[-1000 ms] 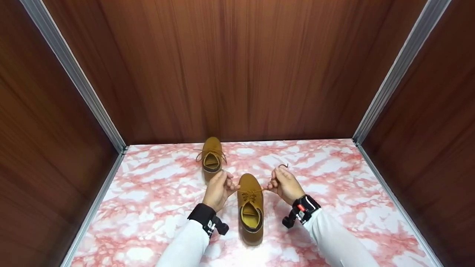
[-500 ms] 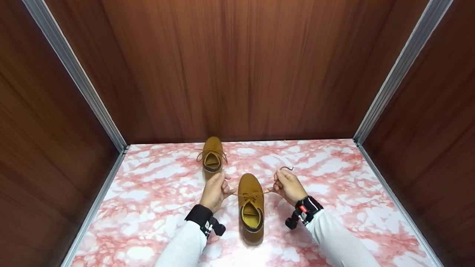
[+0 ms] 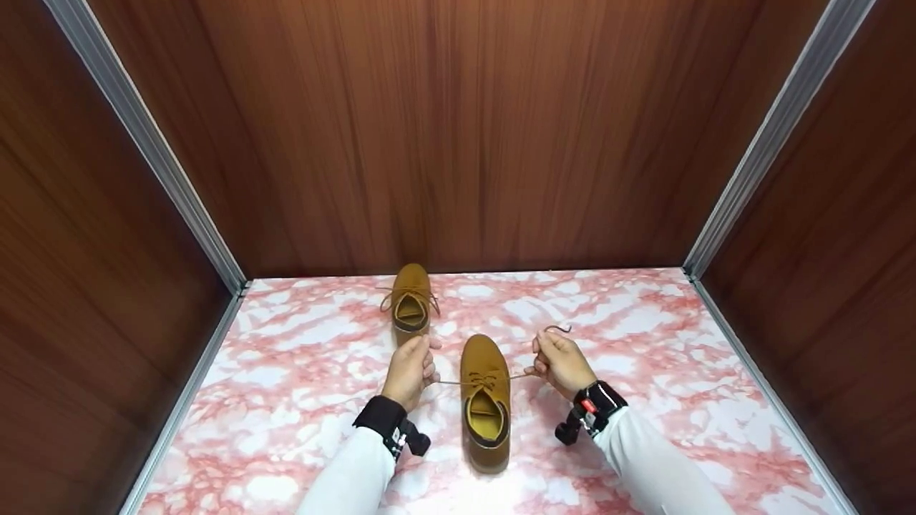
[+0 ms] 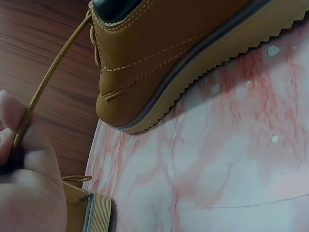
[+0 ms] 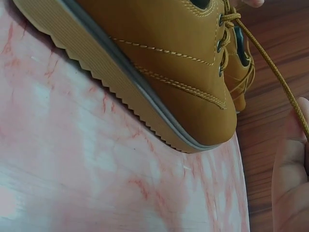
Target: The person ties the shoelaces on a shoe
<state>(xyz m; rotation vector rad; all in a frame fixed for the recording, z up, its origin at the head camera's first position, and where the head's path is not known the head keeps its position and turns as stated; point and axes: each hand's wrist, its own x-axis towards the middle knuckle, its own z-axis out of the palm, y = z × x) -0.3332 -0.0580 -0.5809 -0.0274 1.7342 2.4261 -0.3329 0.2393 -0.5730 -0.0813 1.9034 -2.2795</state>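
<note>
Inside 3-walled bay [image 3: 458, 143]: L hand [image 3: 410, 370], R hand [image 3: 561, 363] grip near shoe's [image 3: 482, 354] laces [image 4: 50, 72].

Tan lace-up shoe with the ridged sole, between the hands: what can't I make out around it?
Left wrist view: full grip of the left hand on the tan braided lace, cut off by the left edge.
Right wrist view: full grip of the right hand, cut off by the right edge; heel of the ridged-sole shoe, cut off by the top edge.
Head view: heel of the farther tan lace-up shoe, partly behind the left hand.
</note>
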